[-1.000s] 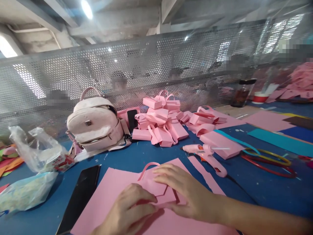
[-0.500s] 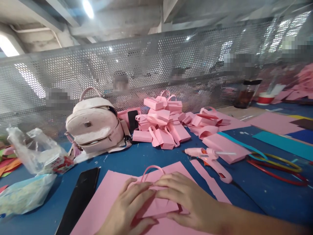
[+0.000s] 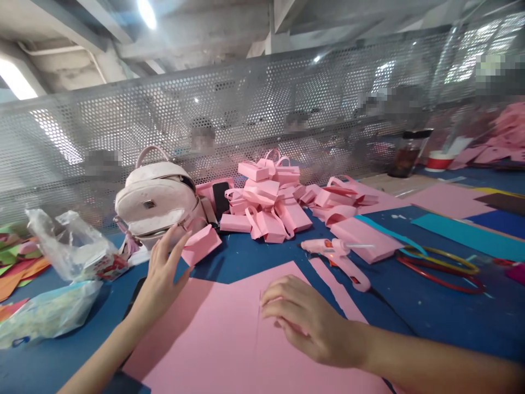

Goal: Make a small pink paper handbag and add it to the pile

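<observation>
My left hand [image 3: 166, 273] is raised at the left edge of a large pink sheet [image 3: 213, 339], its fingers spread. Just beyond its fingertips is a small pink paper bag [image 3: 202, 244], which shows no clear grip on it. My right hand [image 3: 309, 320] hovers over or rests on the right part of the sheet; its fingers curve loosely, with a gap between thumb and forefinger and nothing visible in them. To its right, a pink glue gun [image 3: 340, 257] lies on the blue table, beside a torn pink paper strip [image 3: 330, 282].
A heap of pink paper bags [image 3: 266, 202] stands at the back, next to a pale backpack [image 3: 158, 200]. Plastic bags [image 3: 53, 312] lie at left. Red and yellow rings [image 3: 445, 268], a turquoise strip [image 3: 467, 235] and a dark jar [image 3: 406, 153] are at right.
Both hands were together on the small pink bag over the sheet. Now the bag is off to the left near the backpack, my left hand has moved there, and my right hand remains over the sheet.
</observation>
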Demonstrator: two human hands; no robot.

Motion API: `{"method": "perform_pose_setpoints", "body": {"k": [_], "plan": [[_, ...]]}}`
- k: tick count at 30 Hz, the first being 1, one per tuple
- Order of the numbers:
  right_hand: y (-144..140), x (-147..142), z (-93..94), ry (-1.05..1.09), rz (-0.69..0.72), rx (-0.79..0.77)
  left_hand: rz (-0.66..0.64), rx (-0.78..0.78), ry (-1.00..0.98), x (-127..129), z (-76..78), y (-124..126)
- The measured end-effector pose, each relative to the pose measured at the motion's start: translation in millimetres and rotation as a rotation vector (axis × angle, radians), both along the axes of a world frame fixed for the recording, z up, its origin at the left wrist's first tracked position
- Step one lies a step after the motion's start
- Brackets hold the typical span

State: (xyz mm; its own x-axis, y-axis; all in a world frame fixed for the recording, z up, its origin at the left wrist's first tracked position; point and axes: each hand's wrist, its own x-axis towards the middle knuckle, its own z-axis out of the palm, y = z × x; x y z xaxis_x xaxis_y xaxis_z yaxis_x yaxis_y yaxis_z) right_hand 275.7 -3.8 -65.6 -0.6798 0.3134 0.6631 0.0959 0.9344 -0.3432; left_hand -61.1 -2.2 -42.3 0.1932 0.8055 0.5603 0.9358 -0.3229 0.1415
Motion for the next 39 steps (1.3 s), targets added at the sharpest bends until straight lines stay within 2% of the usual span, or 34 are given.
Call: {"method": "perform_pose_setpoints", "body": {"k": [5,8,11,14,19,23,27,32,39], "plan": [[0,-1,0.7,-0.024,-0.004,-0.04,-0.072,-0.354,0.037,-20,13.9,-1],[0,-2,1.6,-0.049,-0.012,-0.06,-0.1,-0.511,0.04,-24,13.1,-3],[1,-3,2.6,-0.053,-0.023,-0.091,-0.096,-0.6,0.007,-28,7.4,-4],[1,-4,3.1,-0.047,-0.031,-0.124,-0.082,-0.635,-0.051,-31,4.9,-2],[3,-2,0.0,-0.02,-0.103,-0.214,-0.145,-0.641,-0.232,-26,8.5,2],[6,0,-1.8,-0.008,-0.242,-0.415,-0.213,-0.7,-0.421,-5,8.5,-3],[12,1,-0.2,-0.036,-0.336,-0.573,-0.275,-0.795,-0.491,20,9.4,-16],[15,-1,-2.4,-0.073,-0.357,-0.582,-0.275,-0.813,-0.447,44,6.1,-27],[6,-2,-0.1,-0.199,-0.306,-0.532,-0.224,-0.741,-0.435,78,-12.9,-38]]}}
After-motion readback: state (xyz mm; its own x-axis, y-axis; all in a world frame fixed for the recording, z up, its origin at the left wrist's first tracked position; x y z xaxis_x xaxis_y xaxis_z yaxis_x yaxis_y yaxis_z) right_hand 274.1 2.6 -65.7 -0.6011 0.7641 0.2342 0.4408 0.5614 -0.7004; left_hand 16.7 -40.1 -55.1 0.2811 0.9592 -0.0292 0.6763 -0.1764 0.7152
